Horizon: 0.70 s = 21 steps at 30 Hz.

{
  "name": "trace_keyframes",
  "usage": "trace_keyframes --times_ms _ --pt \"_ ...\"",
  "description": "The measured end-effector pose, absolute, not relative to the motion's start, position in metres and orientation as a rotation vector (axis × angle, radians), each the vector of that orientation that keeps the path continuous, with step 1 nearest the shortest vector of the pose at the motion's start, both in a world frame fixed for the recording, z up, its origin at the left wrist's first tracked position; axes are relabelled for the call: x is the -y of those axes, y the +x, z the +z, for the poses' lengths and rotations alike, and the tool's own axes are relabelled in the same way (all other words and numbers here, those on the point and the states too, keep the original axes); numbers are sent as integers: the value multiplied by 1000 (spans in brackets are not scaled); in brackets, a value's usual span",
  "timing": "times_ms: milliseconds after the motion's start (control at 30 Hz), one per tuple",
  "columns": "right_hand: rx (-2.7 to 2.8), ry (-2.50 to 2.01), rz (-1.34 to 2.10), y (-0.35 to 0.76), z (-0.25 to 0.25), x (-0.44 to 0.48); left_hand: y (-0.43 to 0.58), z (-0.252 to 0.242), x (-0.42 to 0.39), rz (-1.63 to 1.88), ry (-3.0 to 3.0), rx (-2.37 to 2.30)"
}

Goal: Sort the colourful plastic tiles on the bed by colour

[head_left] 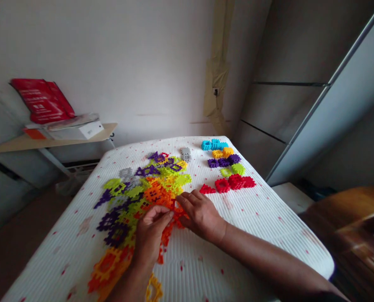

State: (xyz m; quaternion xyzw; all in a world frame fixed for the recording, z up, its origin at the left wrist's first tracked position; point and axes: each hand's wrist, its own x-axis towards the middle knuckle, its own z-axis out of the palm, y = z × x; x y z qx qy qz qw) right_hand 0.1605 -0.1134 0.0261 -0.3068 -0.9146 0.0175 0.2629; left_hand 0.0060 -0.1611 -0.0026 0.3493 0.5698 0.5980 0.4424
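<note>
My left hand (151,230) is closed, with thumb and forefinger pinched on a small red interlocking plastic piece (173,204). Curled against the other side of that piece are the fingers of my right hand (202,216), which partly hide it. Both hands are low over a loose heap of flat notched building pieces. Orange pieces (154,191) lie just beyond my fingers, and red-orange ones (165,237) show beneath them. Purple pieces (116,233) and lime green pieces (135,191) spread to the left.
Sorted stacks stand at the right: blue (215,144), yellow (223,152), purple (224,161), lime (237,169) and red pieces (236,182). Grey pieces (185,154) stand farther back. A white ribbed cover (237,235) lies underneath. A side table (108,132) holds a red bag (42,100).
</note>
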Motion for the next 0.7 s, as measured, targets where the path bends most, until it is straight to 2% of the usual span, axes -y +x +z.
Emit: trace_keyframes --times_ms 200,400,700 --pt "2572 -777 50 186 40 101 8 1 163 1401 928 -1430" --pt "2696 -896 -76 259 62 43 -4 0 161 1499 890 -1440" --pt "2813 -1088 -95 294 54 7 -5 -3 160 1475 932 -1500"
